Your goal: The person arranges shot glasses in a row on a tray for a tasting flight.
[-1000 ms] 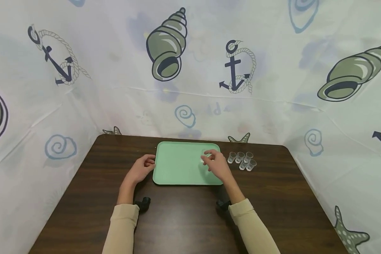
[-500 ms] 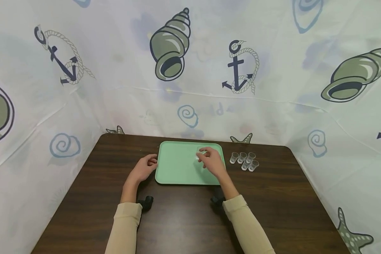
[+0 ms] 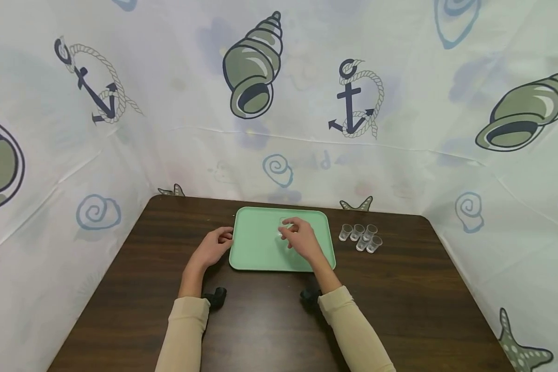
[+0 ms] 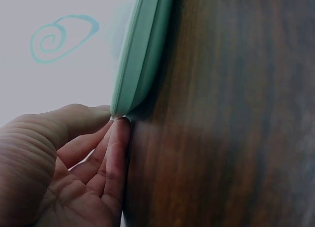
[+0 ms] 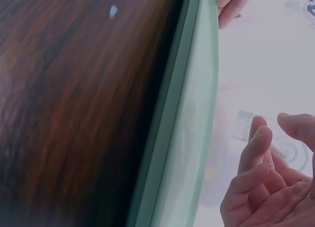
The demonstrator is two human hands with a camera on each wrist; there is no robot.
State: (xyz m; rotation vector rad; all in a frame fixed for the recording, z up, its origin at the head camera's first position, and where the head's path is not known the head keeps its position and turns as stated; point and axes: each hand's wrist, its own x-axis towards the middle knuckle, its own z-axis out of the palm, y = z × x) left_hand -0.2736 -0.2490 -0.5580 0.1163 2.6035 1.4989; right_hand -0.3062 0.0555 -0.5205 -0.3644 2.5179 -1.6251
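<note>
A light green tray [image 3: 256, 248] lies flat on the dark wooden table. My left hand [image 3: 214, 248] is at the tray's left edge; in the left wrist view the thumb and fingertips [image 4: 118, 126] pinch its rim. Over the tray, right of its middle, my right hand [image 3: 301, 240] holds a small clear shot glass [image 5: 242, 124] between thumb and fingers. Fingers partly cover that glass in the head view, and I cannot tell whether its base touches the tray. Several more clear shot glasses [image 3: 346, 232] stand close together on the table, right of the tray.
The brown table [image 3: 260, 320] runs up to a white cloth backdrop [image 3: 190, 165] printed with shells and anchors, which also rises at both sides. Black wrist cameras [image 3: 217, 298] sit on both forearms.
My right hand has moved left across the tray with the shot glass. My left hand stays at the tray's left edge, and the glasses on the table keep their places.
</note>
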